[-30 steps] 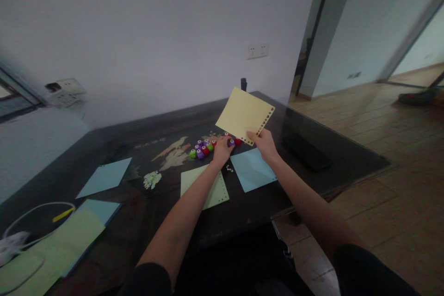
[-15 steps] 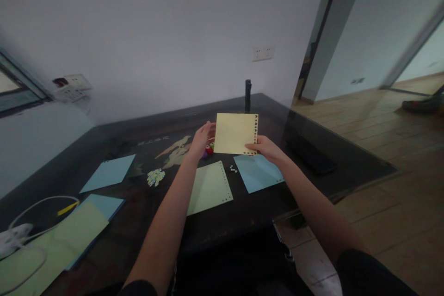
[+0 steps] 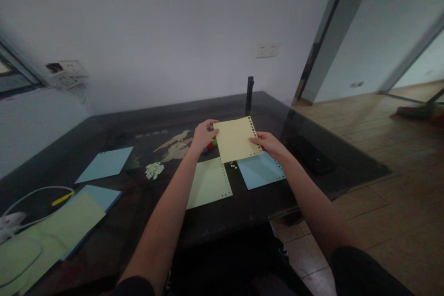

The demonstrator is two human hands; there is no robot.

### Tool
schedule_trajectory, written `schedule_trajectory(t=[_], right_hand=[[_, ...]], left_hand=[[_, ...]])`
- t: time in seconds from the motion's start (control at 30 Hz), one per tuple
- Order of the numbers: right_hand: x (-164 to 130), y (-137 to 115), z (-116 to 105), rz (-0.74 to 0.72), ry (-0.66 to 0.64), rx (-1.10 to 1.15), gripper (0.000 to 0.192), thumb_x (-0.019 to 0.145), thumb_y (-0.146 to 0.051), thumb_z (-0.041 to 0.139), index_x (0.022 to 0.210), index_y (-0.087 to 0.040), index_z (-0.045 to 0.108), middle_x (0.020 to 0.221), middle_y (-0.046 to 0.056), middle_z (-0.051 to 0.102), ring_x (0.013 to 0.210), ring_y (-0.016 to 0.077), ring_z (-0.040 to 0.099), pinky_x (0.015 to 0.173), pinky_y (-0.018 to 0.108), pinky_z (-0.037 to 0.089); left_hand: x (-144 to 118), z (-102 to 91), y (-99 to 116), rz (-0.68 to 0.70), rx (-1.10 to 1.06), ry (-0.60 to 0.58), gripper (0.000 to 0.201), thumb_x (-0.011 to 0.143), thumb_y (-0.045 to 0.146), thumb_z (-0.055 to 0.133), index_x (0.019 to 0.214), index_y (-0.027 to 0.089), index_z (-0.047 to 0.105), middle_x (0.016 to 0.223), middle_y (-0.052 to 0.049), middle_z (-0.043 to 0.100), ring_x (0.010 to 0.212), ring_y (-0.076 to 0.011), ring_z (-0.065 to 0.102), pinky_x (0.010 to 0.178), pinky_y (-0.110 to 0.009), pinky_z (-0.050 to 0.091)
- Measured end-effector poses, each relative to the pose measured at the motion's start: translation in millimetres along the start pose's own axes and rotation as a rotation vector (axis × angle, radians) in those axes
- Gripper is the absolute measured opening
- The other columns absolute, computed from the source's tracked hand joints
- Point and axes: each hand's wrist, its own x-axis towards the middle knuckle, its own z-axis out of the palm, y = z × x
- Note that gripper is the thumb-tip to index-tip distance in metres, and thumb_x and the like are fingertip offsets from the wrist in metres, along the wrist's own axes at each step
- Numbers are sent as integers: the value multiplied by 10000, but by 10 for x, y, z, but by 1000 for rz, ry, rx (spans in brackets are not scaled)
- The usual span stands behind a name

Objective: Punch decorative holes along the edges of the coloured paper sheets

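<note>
Above the dark table I hold a sheet of yellow paper (image 3: 236, 138) with punched holes along its right edge and part of its lower edge. My left hand (image 3: 204, 135) pinches its upper left corner. On the right edge, my right hand (image 3: 269, 144) grips it with the thumb on top. Below lies a pale green sheet (image 3: 211, 182), also with holes, partly covered by my left forearm. A blue sheet (image 3: 258, 173) is under my right hand, its top hidden. Small white bits (image 3: 233, 165) lie between these sheets. Red, green and purple objects (image 3: 210, 146) sit behind my left hand.
A heap of small paper bits (image 3: 154, 170) lies left of my left arm. Farther left are a blue sheet (image 3: 106, 165), stacked green paper (image 3: 65, 226), a yellow pen-like object (image 3: 62, 198) and white cables. A black upright object (image 3: 249, 95) stands behind; a dark flat object (image 3: 310, 155) lies right.
The yellow paper has turned and tilted, its left side now lower. My left hand, formerly with fingers behind its edge, now pinches the corner with the thumb in front.
</note>
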Motion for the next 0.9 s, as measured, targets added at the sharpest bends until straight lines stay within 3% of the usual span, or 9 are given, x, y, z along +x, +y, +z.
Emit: schedule_trajectory(t=[0.2, 0.3, 0.4, 0.57, 0.73, 0.9], right_hand=[[-83, -132, -133, -62, 138, -65, 196, 720, -193, 673, 909, -143, 663, 833, 75, 728, 658, 169, 662, 633, 310, 539], [-186, -208, -281, -16, 129, -224, 261, 667, -155, 707, 925, -140, 668, 767, 59, 720, 594, 164, 635, 561, 286, 509], [-322, -230, -424, 23, 106, -385, 390, 631, -147, 731, 1015, -136, 660, 671, 31, 696, 513, 147, 591, 461, 238, 440], [-502, -49, -555, 89, 118, -503, 541, 621, -157, 724, 1146, -106, 603, 533, -35, 601, 406, 96, 493, 368, 189, 315], [-568, 159, -598, 113, 109, -475, 572, 635, -148, 703, 1188, -101, 567, 527, -51, 571, 419, 87, 493, 377, 179, 316], [-586, 202, -594, 77, 117, -515, 596, 616, -147, 703, 1191, -74, 564, 529, -53, 553, 443, 91, 478, 413, 195, 333]], left_hand=[[-56, 140, 28, -63, -78, -59, 281, 750, 128, 599, 1027, 112, 644, 700, 1, 623, 522, -88, 579, 546, -223, 511], [-117, 287, 38, -118, -55, -145, 257, 777, 134, 576, 1025, 114, 640, 648, 10, 618, 498, -94, 586, 540, -228, 512], [-188, 456, 36, -67, 78, -229, 222, 774, 138, 580, 979, 121, 663, 640, 2, 634, 544, -112, 604, 583, -239, 510], [-296, 667, -24, 118, 379, -239, 179, 729, 161, 623, 886, 157, 709, 728, -26, 670, 694, -159, 616, 690, -270, 490], [-358, 744, -122, 115, 441, -288, 206, 740, 202, 622, 926, 193, 712, 813, -33, 688, 742, -175, 623, 700, -274, 482], [-378, 759, -162, 109, 463, -300, 210, 731, 202, 640, 929, 198, 709, 825, -37, 690, 751, -179, 622, 685, -272, 478]])
